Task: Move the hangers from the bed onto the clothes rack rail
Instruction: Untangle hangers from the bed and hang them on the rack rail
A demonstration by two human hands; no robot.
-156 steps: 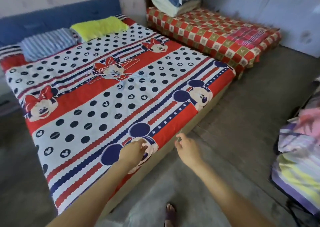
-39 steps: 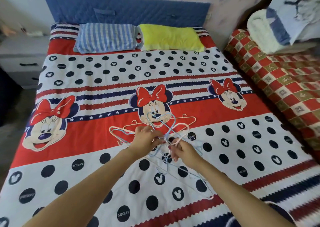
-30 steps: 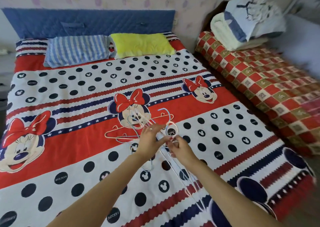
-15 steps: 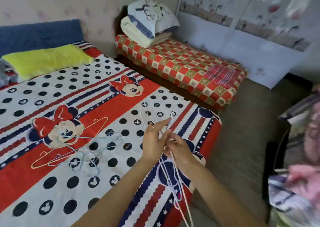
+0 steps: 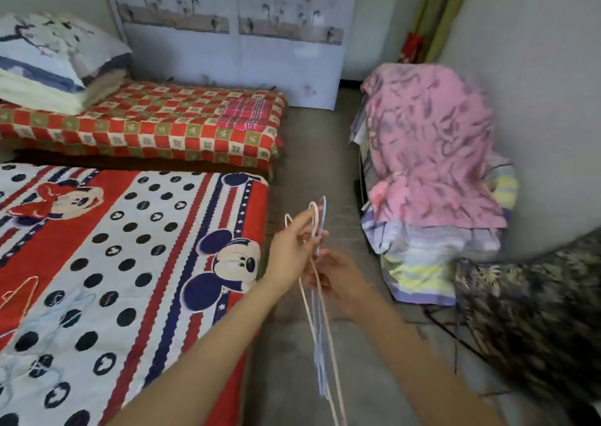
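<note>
An orange hanger (image 5: 19,292) lies on the cartoon-mouse bed (image 5: 136,263) at far left, a checkered mattress (image 5: 146,126) behind. No writing is legible. Over the floor, the left hand (image 5: 292,247) and right hand (image 5: 338,276) both pinch a hanging bunch of thin hangers (image 5: 320,328). A pink-draped clothes pile (image 5: 429,152) stands right.

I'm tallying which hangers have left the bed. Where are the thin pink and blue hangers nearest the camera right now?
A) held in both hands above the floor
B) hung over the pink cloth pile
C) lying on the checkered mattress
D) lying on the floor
A: the hangers hang between the left hand and right hand, above the floor beside the bed.
</note>
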